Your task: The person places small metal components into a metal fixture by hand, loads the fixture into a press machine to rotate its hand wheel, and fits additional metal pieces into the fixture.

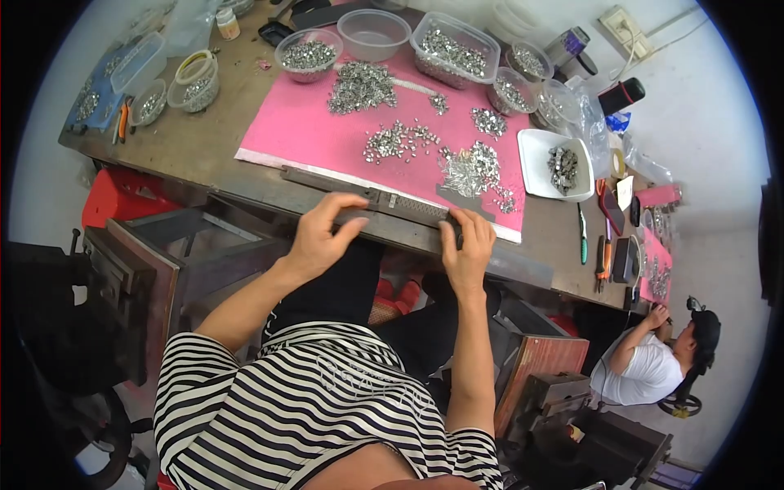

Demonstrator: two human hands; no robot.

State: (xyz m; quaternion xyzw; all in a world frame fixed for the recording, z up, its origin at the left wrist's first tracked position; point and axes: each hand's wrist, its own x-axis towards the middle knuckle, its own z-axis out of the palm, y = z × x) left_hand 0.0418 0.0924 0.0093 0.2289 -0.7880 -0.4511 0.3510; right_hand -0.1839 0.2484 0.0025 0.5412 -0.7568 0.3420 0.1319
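Observation:
A long dark metal bar with a row of small slots (419,208) lies along the table's front edge, and a small silver piece (393,200) sits upright on it. My left hand (321,235) is by the bar's left part, thumb and forefinger apart with nothing seen between them. At the right end of the bar, my right hand (468,247) has its fingers curled and the thumb close to the forefinger; what they pinch is too small to make out. Beyond the bar, loose silver metal pieces (472,170) and a second scatter (400,141) lie on a pink mat (286,122).
Clear tubs of metal pieces (309,77) line the back, with an empty round tub (374,55) among them. A white tray (531,171) stands right, near green-handled tweezers (582,233) and orange-handled pliers (603,260). Another person (653,359) works at far right.

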